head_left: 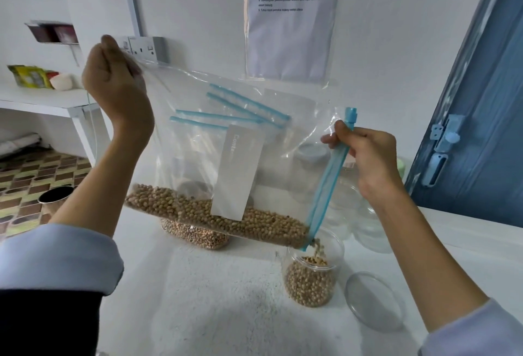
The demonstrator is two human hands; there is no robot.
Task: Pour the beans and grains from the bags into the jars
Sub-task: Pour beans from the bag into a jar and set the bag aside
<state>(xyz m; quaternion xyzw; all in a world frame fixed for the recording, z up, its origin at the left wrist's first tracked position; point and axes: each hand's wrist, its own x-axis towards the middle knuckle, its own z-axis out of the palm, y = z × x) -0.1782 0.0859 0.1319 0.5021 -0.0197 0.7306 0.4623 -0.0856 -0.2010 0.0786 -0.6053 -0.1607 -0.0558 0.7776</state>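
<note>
Behind the clear bag [198,140], other bags and jars blurred. Left hand [113,84] pinched its eleven-o'clock corner; right hand [365,154] gripped the zipper [325,186]. Mouth pointed five o'clock, beans [226,217] spilling into the jar [311,276] on the counter [198,299].

We see bare counter [198,299] lower centre, open for passing. Held bag [226,157] blocks mid-frame; jar [311,279] and lid [375,302] crowd lower right, empty jars [353,191] behind.
</note>
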